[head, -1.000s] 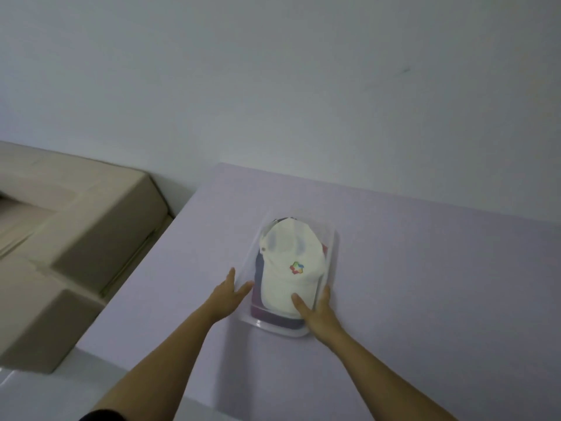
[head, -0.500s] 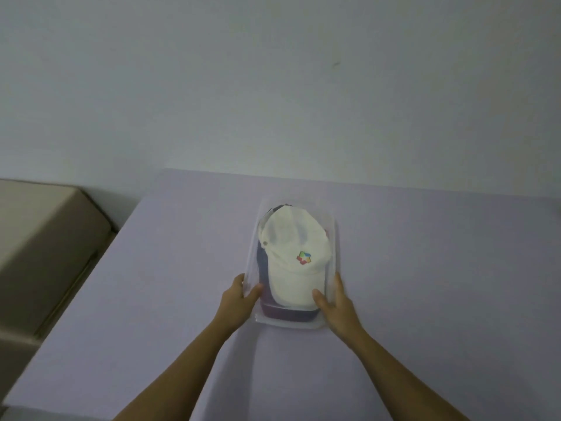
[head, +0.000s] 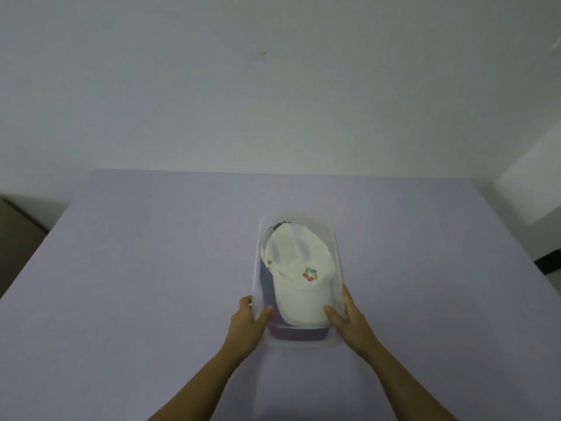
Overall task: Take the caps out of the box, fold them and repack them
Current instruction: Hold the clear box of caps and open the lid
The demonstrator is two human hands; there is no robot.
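Note:
A clear plastic box [head: 336, 247] lies lengthwise on the lavender table [head: 151, 268]. A white cap [head: 299, 278] with a small multicoloured logo tops the pile inside it. Under it a dark blue cap [head: 266, 284] shows at the left and a maroon cap [head: 297, 333] at the near end. My left hand [head: 247, 325] grips the box's near left corner, thumb over the rim. My right hand [head: 349, 319] grips the near right corner, thumb inside beside the white cap's brim.
A plain pale wall rises behind the table's far edge. A beige piece of furniture [head: 18, 238] stands off the left edge. A white surface [head: 534, 183] and a dark object [head: 549, 262] lie past the right edge.
The view has swung right, so the table and box now sit centred and the beige furniture has nearly left the frame. Both hands stay on the box's near corners.

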